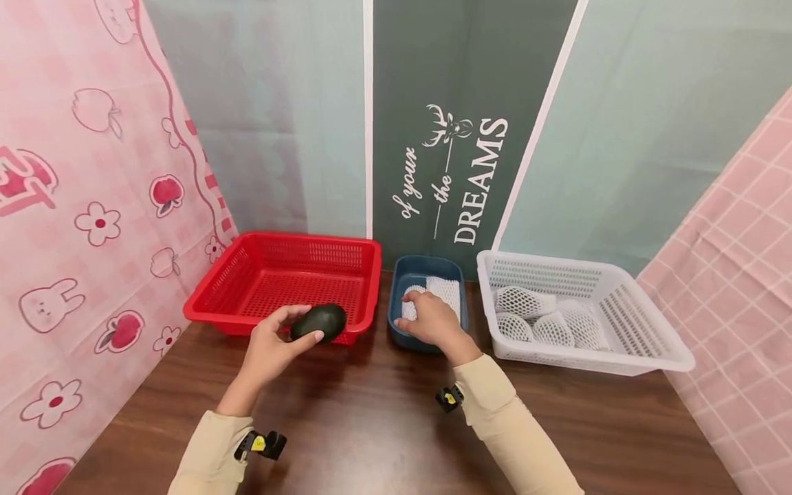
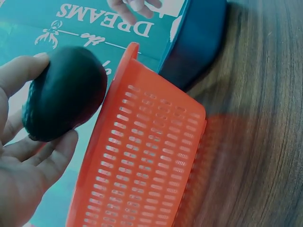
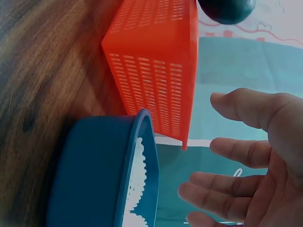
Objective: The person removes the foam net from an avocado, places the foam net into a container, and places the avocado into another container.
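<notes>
A dark green avocado (image 1: 319, 322) is gripped between the thumb and fingers of my left hand (image 1: 272, 347), at the front rim of the red basket (image 1: 280, 317). The left wrist view shows the avocado (image 2: 66, 92) held up beside the basket wall. My right hand (image 1: 436, 320) hovers over the small blue bin (image 1: 427, 342), which holds white foam net sleeves (image 1: 444, 292). In the right wrist view that hand (image 3: 251, 165) has its fingers spread apart and loosely bent, with nothing between them.
On the right stands a white basket (image 1: 650, 347) with several net-wrapped fruits (image 1: 553, 330) in its left part. The three containers line the back of the wooden table (image 1: 371, 426), against a printed cloth backdrop (image 1: 297, 124). Pink cloths (image 1: 56, 275) hang at both sides.
</notes>
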Demonstrator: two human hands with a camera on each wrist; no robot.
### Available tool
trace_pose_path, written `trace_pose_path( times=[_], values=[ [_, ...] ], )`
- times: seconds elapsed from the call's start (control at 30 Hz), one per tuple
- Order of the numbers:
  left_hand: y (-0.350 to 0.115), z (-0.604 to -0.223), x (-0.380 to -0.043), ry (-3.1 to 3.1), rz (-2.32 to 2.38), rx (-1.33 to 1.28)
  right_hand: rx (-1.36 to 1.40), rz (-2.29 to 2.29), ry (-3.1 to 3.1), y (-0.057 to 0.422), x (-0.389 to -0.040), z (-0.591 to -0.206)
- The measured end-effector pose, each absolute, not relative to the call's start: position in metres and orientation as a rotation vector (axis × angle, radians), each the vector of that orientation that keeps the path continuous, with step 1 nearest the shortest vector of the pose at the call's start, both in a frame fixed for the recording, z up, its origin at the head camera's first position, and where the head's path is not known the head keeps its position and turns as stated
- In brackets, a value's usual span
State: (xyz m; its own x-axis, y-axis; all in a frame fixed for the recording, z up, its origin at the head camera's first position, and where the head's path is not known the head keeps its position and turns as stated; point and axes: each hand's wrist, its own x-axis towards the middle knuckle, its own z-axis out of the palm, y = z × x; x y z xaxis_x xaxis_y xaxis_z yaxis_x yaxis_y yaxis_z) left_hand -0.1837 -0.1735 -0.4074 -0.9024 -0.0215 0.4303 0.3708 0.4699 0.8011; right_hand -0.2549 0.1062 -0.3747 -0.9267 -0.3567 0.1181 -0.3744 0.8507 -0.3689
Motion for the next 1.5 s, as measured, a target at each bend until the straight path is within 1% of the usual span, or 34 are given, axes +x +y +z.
trace_pose_path(
  times=[0.27, 0.47, 0.63, 0.87, 1.13, 1.5],
  values=[
    [-0.167, -0.410, -0.197, -2.251, -1.213, -0.303, 0.610, 0.587, -2.954, 0.100, -0.255, -0.376],
    [-0.161, -0.411, -0.213, -2.245, -1.183, -0.276, 0.615, 0.580, -2.948, 0.098, -0.255, -0.375],
    [-0.158, -0.409, -0.219, -2.238, -1.160, -0.303, 0.618, 0.583, -2.965, 0.098, -0.253, -0.374],
    [-0.158, -0.405, -0.218, -2.243, -1.139, -0.359, 0.617, 0.612, -2.978, 0.097, -0.251, -0.373],
    [-0.161, -0.401, -0.214, -2.352, -1.106, -0.316, 0.644, 0.672, -2.973, 0.100, -0.249, -0.373],
    [-0.152, -0.398, -0.207, -2.542, -0.937, -0.527, 0.654, 0.720, -2.966, 0.129, -0.253, -0.369]
  ],
)
